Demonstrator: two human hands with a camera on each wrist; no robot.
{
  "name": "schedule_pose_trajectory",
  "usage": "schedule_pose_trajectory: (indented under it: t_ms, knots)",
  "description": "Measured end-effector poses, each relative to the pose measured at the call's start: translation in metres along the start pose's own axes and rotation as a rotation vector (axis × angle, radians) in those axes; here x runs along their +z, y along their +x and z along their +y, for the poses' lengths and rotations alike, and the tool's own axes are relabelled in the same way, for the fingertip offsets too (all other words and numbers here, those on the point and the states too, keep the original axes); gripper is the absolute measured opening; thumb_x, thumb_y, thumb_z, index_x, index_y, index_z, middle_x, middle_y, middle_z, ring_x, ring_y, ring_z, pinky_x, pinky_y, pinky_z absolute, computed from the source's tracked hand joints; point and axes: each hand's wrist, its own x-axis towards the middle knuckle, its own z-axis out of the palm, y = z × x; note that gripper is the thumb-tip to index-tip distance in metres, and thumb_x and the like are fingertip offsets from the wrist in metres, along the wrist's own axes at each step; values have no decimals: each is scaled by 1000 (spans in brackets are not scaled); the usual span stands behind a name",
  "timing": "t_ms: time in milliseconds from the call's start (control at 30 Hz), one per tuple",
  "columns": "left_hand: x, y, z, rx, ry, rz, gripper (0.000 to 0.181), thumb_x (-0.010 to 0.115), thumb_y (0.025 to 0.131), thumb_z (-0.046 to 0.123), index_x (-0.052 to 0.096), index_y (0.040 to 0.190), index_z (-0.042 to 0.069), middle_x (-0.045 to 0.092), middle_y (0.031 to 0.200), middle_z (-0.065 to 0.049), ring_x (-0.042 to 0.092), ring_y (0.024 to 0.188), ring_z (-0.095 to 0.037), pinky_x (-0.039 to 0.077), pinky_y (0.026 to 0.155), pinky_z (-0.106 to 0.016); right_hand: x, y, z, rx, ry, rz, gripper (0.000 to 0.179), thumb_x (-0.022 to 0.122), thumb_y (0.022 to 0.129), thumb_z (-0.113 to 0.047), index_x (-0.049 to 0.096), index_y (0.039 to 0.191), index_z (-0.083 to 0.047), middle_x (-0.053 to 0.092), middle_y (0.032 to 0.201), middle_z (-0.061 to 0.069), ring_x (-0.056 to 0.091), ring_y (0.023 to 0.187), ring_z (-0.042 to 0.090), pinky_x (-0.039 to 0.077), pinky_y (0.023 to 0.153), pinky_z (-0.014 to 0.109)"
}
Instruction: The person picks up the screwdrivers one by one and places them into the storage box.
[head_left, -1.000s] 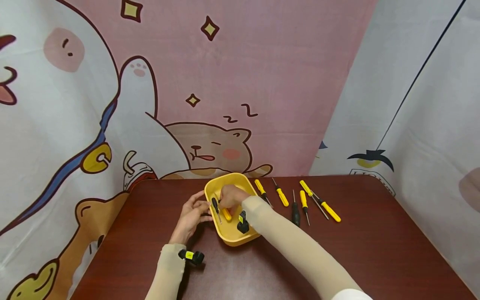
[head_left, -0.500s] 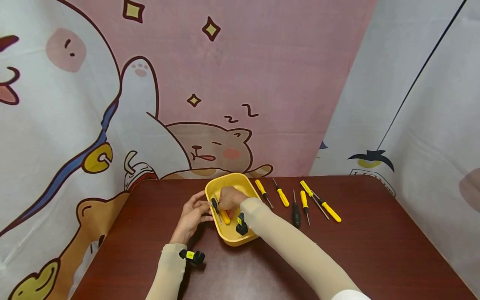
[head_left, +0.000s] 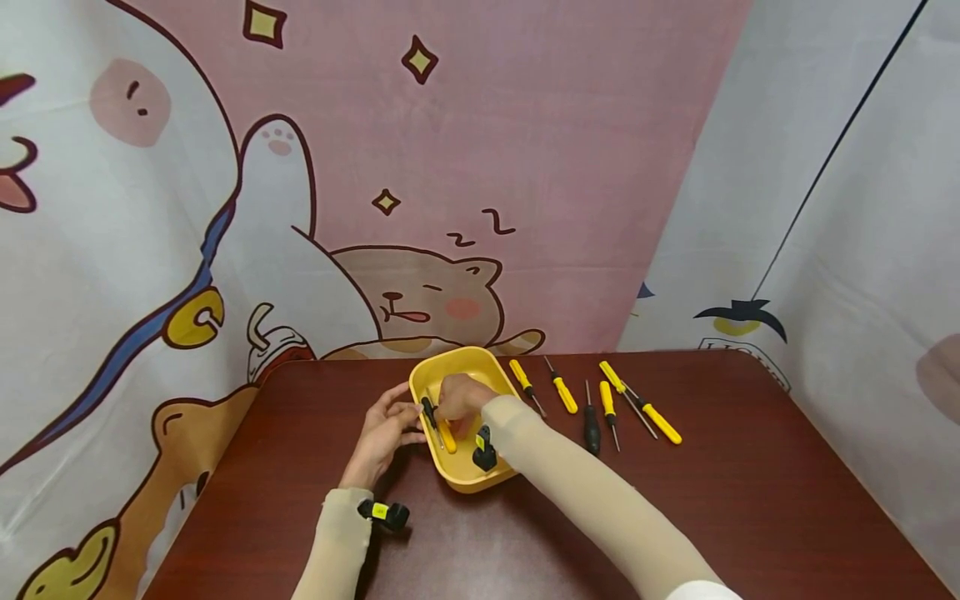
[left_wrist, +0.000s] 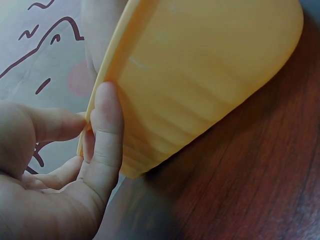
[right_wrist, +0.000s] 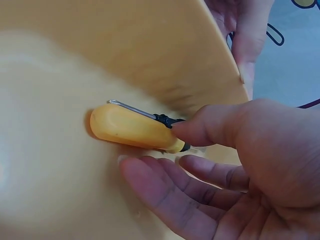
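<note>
My left hand [head_left: 381,435] pinches the left rim of a yellow plastic tub [head_left: 468,481], thumb and fingers on either side of it in the left wrist view. Inside the tub, a yellow-handled screwdriver [right_wrist: 132,127] lies on the floor beside a slim black-handled screwdriver [right_wrist: 135,108]. My right hand [head_left: 461,396] reaches into the tub over them. Its thumb touches the screwdrivers near the yellow one's black collar, while the other fingers lie loosely bent below the handle, with a gap. The tips of both shafts are partly hidden by the hand.
On the brown table [head_left: 750,500], right of the tub, lie several yellow-and-black screwdrivers [head_left: 564,393] and one with a dark handle [head_left: 592,431]. Two of them [head_left: 660,422] lie close together at the far right. A cartoon-printed curtain [head_left: 585,167] hangs behind the table.
Inside the tub, the yellow-handled screwdriver has shifted slightly left, closer alongside the black-handled one. My right hand has moved slightly left; my left hand keeps its place on the rim.
</note>
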Motion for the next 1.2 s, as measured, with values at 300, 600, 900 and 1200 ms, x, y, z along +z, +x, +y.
schedule_pose_trajectory:
  t_ms: [300, 600, 900, 1200]
  knots:
    - [0, 1, 0, 4, 6, -5, 58, 61, 101, 4, 40, 154, 13, 59, 125, -30, 67, 76, -19, 64, 66, -32, -5, -5, 1, -38, -18, 26, 29, 76, 92, -19, 59, 70, -10, 66, 72, 9, 75, 75, 28, 66, 72, 39]
    - [-1, 1, -2, 7, -13, -1, 59, 61, 99, 3, 40, 154, 10, 59, 125, -30, 66, 78, -19, 64, 65, -33, -10, -10, 2, -94, -80, 31, 37, 75, 92, -25, 63, 123, -7, 61, 99, 5, 64, 81, 20, 64, 76, 36]
    - [0, 1, -2, 3, -11, 0, 57, 61, 100, 3, 41, 152, 14, 58, 127, -30, 66, 79, -18, 64, 66, -33, -15, -23, -3, -173, -226, 68, 45, 73, 93, -31, 62, 133, -13, 66, 113, 4, 61, 91, 17, 54, 81, 30]
    - [0, 1, -3, 7, -12, -3, 57, 61, 99, 3, 41, 152, 12, 59, 123, -30, 66, 78, -18, 64, 65, -33, -18, -38, -1, -273, -272, 87, 53, 75, 92, -32, 59, 140, -16, 66, 132, 11, 62, 120, 24, 54, 102, 40]
